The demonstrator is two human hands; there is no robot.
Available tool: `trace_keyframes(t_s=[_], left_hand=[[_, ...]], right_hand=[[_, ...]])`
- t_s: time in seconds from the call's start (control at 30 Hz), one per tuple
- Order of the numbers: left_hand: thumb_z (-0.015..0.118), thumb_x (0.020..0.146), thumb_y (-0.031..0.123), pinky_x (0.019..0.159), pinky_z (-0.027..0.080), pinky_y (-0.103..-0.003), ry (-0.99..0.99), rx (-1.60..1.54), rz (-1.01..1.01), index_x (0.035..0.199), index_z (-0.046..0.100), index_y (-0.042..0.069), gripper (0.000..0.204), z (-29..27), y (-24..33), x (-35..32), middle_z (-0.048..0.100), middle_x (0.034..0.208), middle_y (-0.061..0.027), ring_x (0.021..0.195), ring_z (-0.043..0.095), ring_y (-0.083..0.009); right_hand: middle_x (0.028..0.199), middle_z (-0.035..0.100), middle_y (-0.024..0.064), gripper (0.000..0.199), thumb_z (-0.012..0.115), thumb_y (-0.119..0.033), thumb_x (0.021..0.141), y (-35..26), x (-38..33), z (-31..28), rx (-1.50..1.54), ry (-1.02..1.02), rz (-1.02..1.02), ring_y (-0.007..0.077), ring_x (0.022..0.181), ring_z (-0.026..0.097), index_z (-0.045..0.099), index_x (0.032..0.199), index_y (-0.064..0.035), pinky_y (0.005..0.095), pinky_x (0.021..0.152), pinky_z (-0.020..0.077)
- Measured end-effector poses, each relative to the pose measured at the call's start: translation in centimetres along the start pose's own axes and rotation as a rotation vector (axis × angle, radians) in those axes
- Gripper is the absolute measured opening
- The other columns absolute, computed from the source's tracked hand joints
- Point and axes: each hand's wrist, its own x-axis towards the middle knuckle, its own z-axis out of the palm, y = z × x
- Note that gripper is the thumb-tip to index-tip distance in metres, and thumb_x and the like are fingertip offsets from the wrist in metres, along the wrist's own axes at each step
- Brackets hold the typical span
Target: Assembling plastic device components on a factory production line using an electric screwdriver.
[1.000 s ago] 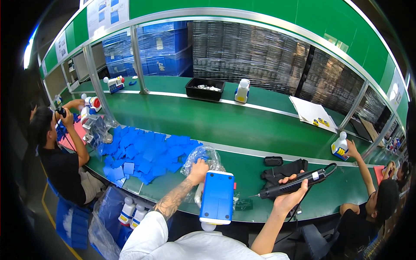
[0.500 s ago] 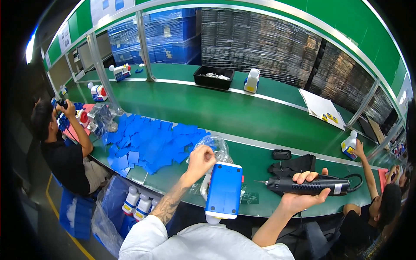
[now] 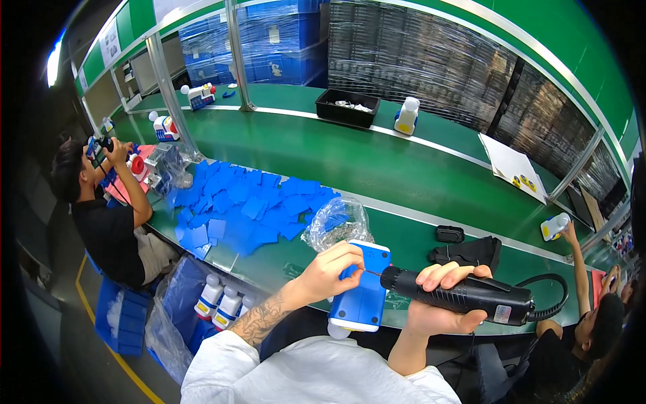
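My right hand (image 3: 441,296) is wrapped round a black electric screwdriver (image 3: 484,301), its bit pointing left. At the bit's tip, the fingers of my left hand (image 3: 328,273) are pinched together; whatever they hold is too small to make out. Below both hands is a blue-and-white plastic unit (image 3: 363,304), flat blue face up with dark round spots near its corners, and a white rounded end towards me. Just beyond it lies a clear plastic bag (image 3: 338,222) on the green workbench (image 3: 282,266). Many thin blue square sheets (image 3: 235,205) are spread to the left.
A black pouch (image 3: 468,252) and small black case (image 3: 449,233) lie right of the bag. Farther back are a black bin (image 3: 348,108) of white parts and a similar unit (image 3: 407,116). Co-workers sit left and right. A lined crate (image 3: 219,303) of white units stands at lower left.
The screwdriver has moved left, its bit now meeting my left fingertips over the blue face. My left hand has shifted right and down. At far right a co-worker's hand tilts a unit.
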Motion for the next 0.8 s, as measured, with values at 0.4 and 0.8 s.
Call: trace_keyframes(t_s=[0.4, 0.8], left_hand=[[0.065, 0.058, -0.008, 0.064, 0.047, -0.031, -0.047, -0.02, 0.032, 0.078, 0.056, 0.001, 0.023, 0.3, 0.0, 0.2, 0.056, 0.084, -0.0087, 0.074, 0.056, -0.0237], [0.073, 0.059, 0.017, 0.086, 0.036, -0.038, -0.075, 0.086, -0.144, 0.087, 0.057, 0.007, 0.033, 2.4, -2.5, -0.9, 0.048, 0.097, -0.0085, 0.097, 0.041, -0.0287]], right_hand=[[0.068, 0.048, 0.0059, 0.063, 0.052, -0.059, 0.078, 0.3, 0.1, -0.2, -0.005, -0.037, 0.036, 0.016, 0.05, 0.049, 0.039, 0.11, -0.0071, 0.0301, 0.045, 0.0436], [0.07, 0.049, 0.0092, 0.053, 0.058, -0.04, 0.083, 4.9, 1.8, 0.2, -0.227, -0.096, 0.108, 0.0178, 0.055, 0.052, 0.041, 0.107, 0.0042, 0.0299, 0.051, 0.046]])
